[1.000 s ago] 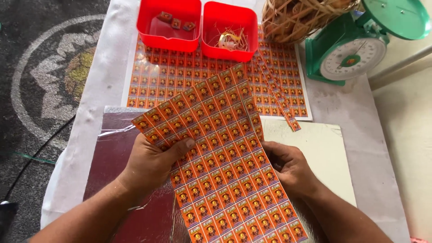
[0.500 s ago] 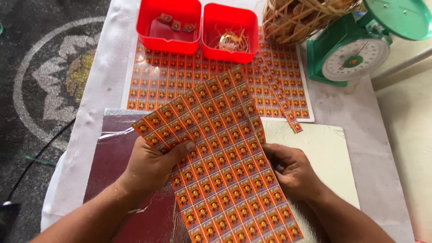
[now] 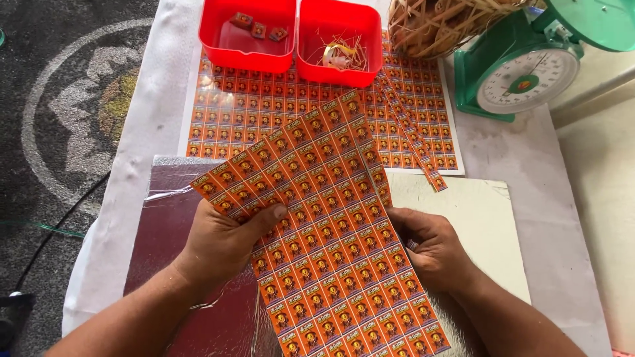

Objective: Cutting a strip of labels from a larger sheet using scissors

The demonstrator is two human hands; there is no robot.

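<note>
Red tubs (image 3: 291, 36), basket (image 3: 436, 26) and scale (image 3: 522, 66) block the table's far edge.

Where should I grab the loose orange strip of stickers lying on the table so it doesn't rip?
Probably take the sticker strip by its near end, by the pale board, coming from the right. That end pokes past the flat sticker sheet, so fingers could slide under; the far end lies close to the basket and red tub.

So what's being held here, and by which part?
An orange label sheet, held by both hands: left hand pinches its left edge, thumb on top; right hand grips its right edge.
</note>
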